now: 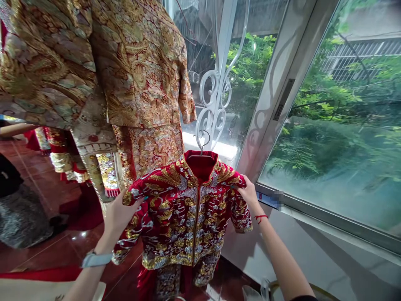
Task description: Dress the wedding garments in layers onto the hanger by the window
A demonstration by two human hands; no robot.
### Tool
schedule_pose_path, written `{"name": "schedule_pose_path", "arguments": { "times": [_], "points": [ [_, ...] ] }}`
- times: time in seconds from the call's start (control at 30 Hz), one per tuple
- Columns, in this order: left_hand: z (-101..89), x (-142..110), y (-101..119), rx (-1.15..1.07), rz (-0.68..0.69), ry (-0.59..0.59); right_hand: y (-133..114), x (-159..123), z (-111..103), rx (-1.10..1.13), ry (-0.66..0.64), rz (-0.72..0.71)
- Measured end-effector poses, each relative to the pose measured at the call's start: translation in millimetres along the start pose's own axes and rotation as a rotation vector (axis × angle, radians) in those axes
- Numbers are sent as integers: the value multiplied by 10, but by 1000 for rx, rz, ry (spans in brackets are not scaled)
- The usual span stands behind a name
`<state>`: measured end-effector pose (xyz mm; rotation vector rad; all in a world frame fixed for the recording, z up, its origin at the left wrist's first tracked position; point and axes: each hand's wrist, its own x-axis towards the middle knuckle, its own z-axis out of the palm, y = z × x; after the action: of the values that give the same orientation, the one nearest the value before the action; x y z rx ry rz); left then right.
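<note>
A red jacket (184,213) with dense gold and silver embroidery hangs from a metal hanger hook (202,141), its short sleeves spread out. My left hand (120,213) grips the jacket's upper sleeve on the left side, with a pale watch band (95,259) on that wrist. On the far side, my right hand (249,193) pinches the shoulder edge near the window. A red string bracelet (260,217) circles the right wrist. The jacket's lower part and a matching red skirt (167,282) hang below the hands.
The hook hangs on a white wrought-iron window grille (216,92) beside a metal window frame (275,113). A large gold embroidered garment (138,71) hangs close on the left, above a polished red tile floor (40,246). Several more embroidered garments hang behind it.
</note>
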<state>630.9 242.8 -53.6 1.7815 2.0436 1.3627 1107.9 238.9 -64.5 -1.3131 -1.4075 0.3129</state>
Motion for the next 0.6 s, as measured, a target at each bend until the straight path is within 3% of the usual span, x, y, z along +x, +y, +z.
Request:
{"name": "schedule_pose_path", "arguments": {
  "times": [0.1, 0.17, 0.23, 0.3, 0.33, 0.37, 0.43, 0.5, 0.6],
  "points": [
    [106, -80, 98, 73, -16, 97, -70, -37, 76, 15, 69, -6],
    [143, -172, 121, 52, 67, 185, -135, -141, 100, -25, 90, -42],
    [190, -349, 36, 21, 145, 367, -130, -372, 148, -103, 210, -75],
    [300, -609, -185, -31, 99, 457, 16, -735, 263, -128, 395, -3],
    [389, -755, -335, -95, 11, 375, 146, -947, 347, -78, 456, 108],
    [498, -898, -498, -190, -117, 172, 306, -1163, 445, 1, 434, 273],
    [750, -1147, -819, -419, -543, -216, 666, -1561, 657, 225, 205, 752],
    [994, -1322, -1074, -498, -812, -368, 998, -1863, 844, 307, 67, 1002],
    [1256, -1449, -1303, -547, -1022, -379, 1335, -2121, 1024, 414, -27, 1188]
  ]
}}
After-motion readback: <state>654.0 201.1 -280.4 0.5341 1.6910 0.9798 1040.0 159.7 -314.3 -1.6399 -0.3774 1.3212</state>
